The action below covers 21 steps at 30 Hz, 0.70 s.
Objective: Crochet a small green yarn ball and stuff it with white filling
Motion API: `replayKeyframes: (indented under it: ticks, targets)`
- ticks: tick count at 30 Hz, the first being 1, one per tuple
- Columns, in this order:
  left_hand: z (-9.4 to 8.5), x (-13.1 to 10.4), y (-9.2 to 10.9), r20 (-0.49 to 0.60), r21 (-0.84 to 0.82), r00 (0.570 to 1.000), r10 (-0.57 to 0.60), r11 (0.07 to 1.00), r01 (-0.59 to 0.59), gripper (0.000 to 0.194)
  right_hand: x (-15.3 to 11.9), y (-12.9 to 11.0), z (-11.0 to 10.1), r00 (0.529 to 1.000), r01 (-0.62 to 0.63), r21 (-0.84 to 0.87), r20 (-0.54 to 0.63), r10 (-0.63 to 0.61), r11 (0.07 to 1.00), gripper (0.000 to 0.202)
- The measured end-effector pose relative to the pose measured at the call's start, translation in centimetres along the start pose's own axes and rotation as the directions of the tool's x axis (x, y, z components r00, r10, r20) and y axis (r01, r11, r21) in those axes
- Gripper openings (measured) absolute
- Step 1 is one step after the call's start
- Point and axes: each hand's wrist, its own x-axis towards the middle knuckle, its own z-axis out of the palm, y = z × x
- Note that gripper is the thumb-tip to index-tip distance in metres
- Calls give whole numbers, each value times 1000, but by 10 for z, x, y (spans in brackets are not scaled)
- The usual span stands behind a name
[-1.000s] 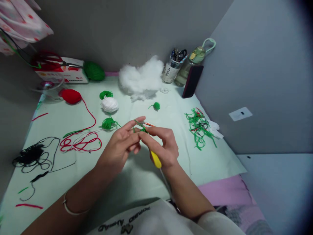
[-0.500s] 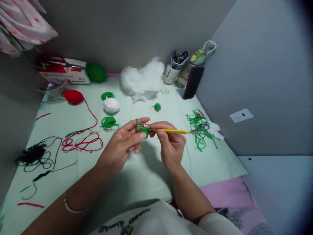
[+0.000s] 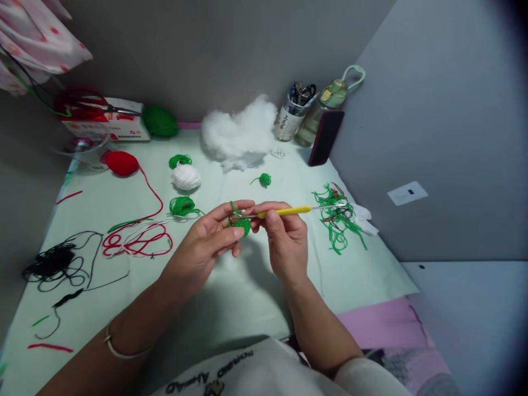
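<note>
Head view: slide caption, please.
Left hand holds small green crochet piece, right hand a yellow-handled crochet hook, above a pale green cloth.

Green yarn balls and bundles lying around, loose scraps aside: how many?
4: a large ball by the box, a bundle behind the white ball, another bundle in front, a small ball farther right. Some may be hidden.

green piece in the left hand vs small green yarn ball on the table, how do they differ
The green piece is held in the left hand; the small green yarn ball lies on the table. The green piece looks closely stitched, while the small green yarn ball looks loosely wound. Both are green.
</note>
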Motion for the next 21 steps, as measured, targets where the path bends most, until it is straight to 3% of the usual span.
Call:
replayKeyframes:
  ticks: [8, 12, 15, 17, 19, 21]
  targets:
    - [-5, -2, -5, -103, 150, 989, 109, 984, -93, 31, 1, -3, -1, 999, 18, 65, -45, -16, 998, 21]
    - [-4, -3, -2, -117, 159, 986, 121, 982, -101, 31, 1, -7, 0, 999, 24, 10, -32, -23, 1000, 24]
    - [-3, -3, -3, -152, 217, 976, 158, 968, -123, 33, -3, -8, 1, 991, 128, -114, -29, -132, 985, 20]
    - [-1, -3, -5, -198, 263, 961, 195, 955, -139, 34, -7, -6, 1, 958, 280, -274, 15, -287, 920, 19]
    - [1, -4, -7, -239, 275, 948, 212, 951, -143, 38, -11, -3, 1, 885, 457, -420, 130, -446, 784, 21]
    - [2, -4, -8, -233, 216, 956, 181, 968, -130, 47, -14, 0, 1, 827, 551, -530, 243, -507, 645, 28]
